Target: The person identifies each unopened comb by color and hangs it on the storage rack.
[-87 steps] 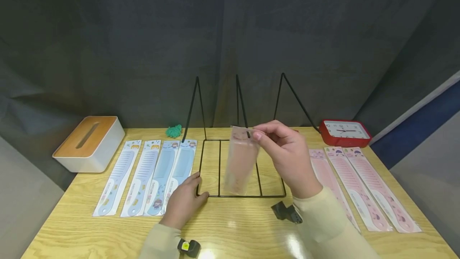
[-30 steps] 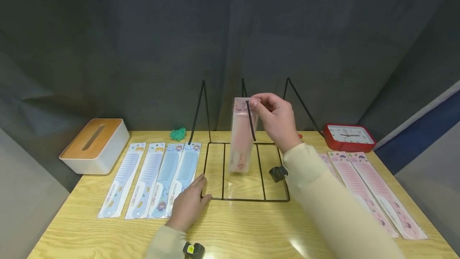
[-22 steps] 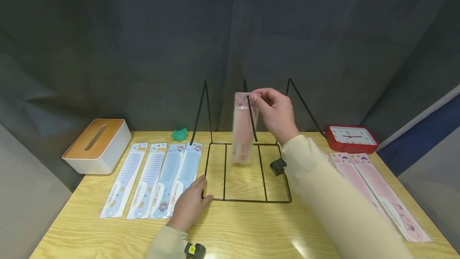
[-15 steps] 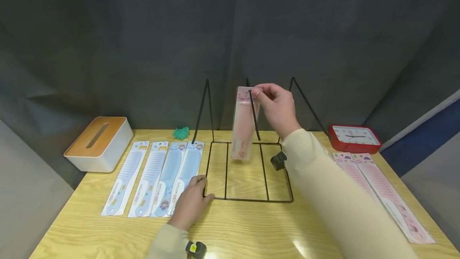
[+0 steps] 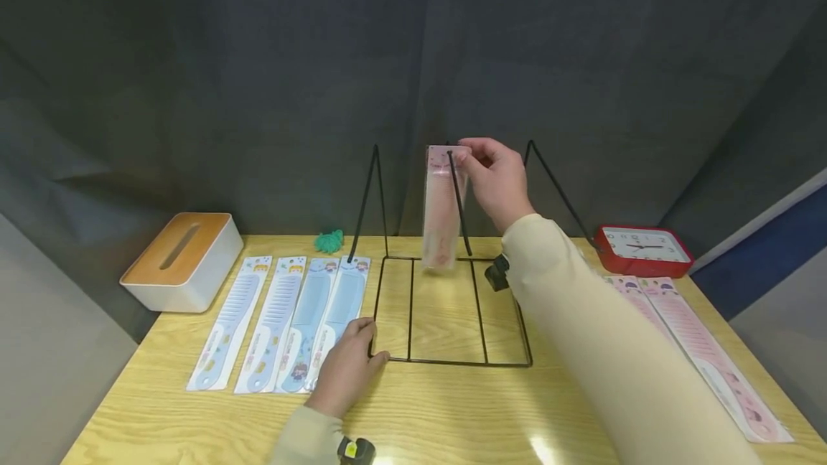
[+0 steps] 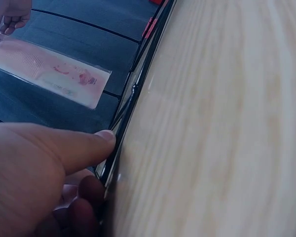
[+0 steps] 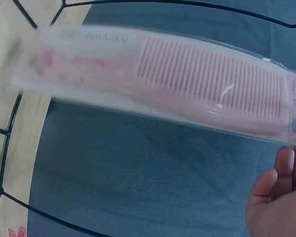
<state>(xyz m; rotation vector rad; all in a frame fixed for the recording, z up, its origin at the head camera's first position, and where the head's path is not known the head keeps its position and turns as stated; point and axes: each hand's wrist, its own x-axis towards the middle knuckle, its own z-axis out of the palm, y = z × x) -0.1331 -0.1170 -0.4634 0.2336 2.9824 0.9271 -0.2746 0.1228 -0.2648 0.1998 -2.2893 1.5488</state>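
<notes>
Pink comb [image 5: 441, 210], pinched by the right hand [image 5: 496, 178], has slid farther up the middle prong [image 5: 460, 207], seemingly nearly hung, while the left hand [image 5: 347, 367] grips the rack [image 5: 446, 362].

The person wears long, plain sleeves of pale cream cloth, the left sleeve [image 5: 305, 438] and the right sleeve [image 5: 604, 339] each ending at the wrist. The right one shows soft creases close to its cuff. At the left wrist is a small black device [image 5: 365, 453] bearing a bright yellow patch [image 5: 351, 449]; a second black device [image 5: 497, 273], blocky in outline, is at the right wrist. The left hand [image 5: 347, 370] and right hand [image 5: 497, 181] are bare.
</notes>
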